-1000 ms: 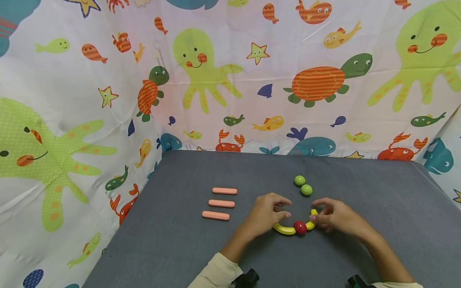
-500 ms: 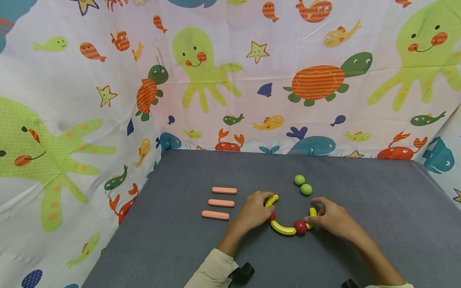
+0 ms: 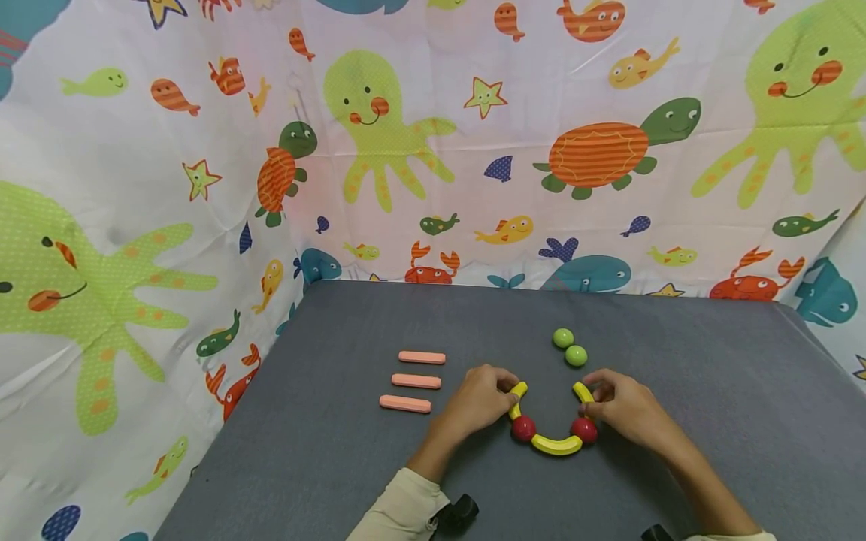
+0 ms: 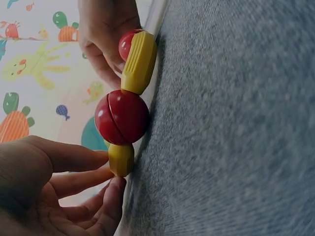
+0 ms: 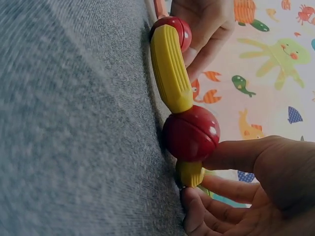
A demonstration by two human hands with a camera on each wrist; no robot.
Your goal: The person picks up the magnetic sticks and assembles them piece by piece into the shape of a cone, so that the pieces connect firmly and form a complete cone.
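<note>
A U-shaped chain lies on the grey cloth in the head view: a yellow curved piece at the left, a red ball, a bottom yellow piece, another red ball and a right yellow piece. The left hand pinches the left yellow piece between thumb and fingers; the left wrist view shows that piece beside a red ball. The right hand pinches the right yellow piece, seen below a red ball in the right wrist view.
Several pink sticks, the middle one among them, lie left of the hands. Two green balls lie behind the chain. A patterned cloth hangs behind and left of the grey table surface.
The left hand moved left and now pinches the left yellow piece. The bottom yellow piece and right red ball shifted right and slightly nearer; the right yellow piece now tilts left at its top.
</note>
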